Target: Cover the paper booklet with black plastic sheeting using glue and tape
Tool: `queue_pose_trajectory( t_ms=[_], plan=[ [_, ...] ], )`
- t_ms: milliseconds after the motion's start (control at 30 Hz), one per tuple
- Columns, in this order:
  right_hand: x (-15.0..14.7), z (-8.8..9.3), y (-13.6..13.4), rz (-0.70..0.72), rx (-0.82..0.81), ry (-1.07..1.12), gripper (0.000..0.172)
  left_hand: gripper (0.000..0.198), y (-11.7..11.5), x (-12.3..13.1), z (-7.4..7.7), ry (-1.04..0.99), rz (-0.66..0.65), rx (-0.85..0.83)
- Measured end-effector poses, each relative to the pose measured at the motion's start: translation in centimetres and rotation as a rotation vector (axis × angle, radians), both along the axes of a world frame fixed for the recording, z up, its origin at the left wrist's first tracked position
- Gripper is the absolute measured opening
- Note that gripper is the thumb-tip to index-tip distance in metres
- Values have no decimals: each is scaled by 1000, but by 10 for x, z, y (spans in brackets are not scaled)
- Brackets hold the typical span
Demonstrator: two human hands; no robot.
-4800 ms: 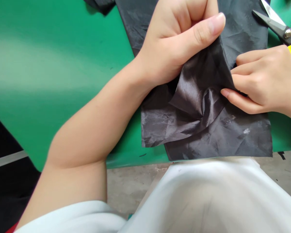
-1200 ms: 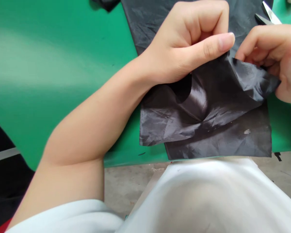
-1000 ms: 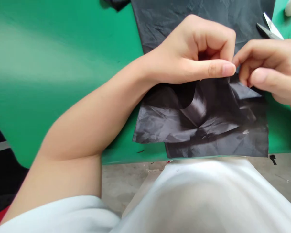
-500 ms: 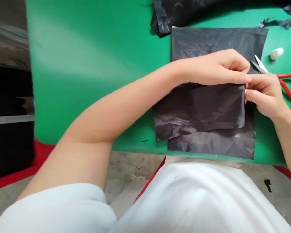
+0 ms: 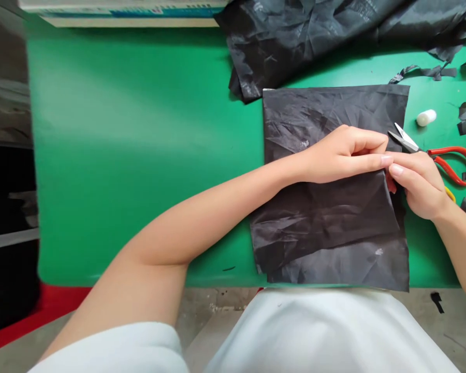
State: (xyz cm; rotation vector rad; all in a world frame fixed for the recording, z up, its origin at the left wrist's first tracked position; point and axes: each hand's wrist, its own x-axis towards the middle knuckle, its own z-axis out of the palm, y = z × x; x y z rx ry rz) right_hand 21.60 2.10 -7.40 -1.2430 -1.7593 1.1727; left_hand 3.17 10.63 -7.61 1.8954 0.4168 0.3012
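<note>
Black, thin, creased fabric (image 5: 334, 217) lies in overlapping layers at the table's near edge. My left hand (image 5: 349, 155) reaches across it, with thumb and fingers pinched on the upper layer near its right corner. Against those fingertips, my right hand (image 5: 423, 181) is closed too, its thumb and forefinger at the same fabric edge. Between the hands the exact hold is partly hidden. Red-handled scissors (image 5: 456, 150) lie just beyond my right hand, blades slightly apart over the cloth's edge.
A white capped piece (image 5: 426, 118) lies right of the cloth on the green table (image 5: 140, 129). Bunched black fabric (image 5: 295, 41) and a box (image 5: 132, 13) are at the back. Black scraps (image 5: 465, 119) are scattered at right. Something yellow (image 5: 449, 194) shows behind my right wrist.
The view has tipped up, bringing the box into sight. My right thumb has moved up close to my left thumb, and the upper layer's right edge now slants instead of hanging straight.
</note>
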Motion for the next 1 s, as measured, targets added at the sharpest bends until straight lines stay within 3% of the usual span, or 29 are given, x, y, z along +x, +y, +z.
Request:
queue_pose_trajectory(
  t_ms=[167, 367, 700, 1000],
  plan=[
    [-3, 4, 0, 41, 39, -22, 35, 53, 0, -4, -1, -8, -31, 58],
    [-6, 5, -1, 31, 97, -74, 19, 60, 0, -4, 1, 10, -33, 54],
    [-6, 7, 2, 106, 165, -103, 35, 68, 0, -5, -1, 11, -109, 105],
    [-2, 5, 1, 119, 153, -200, 39, 43, 3, -5, 3, -106, -17, -197]
  ],
)
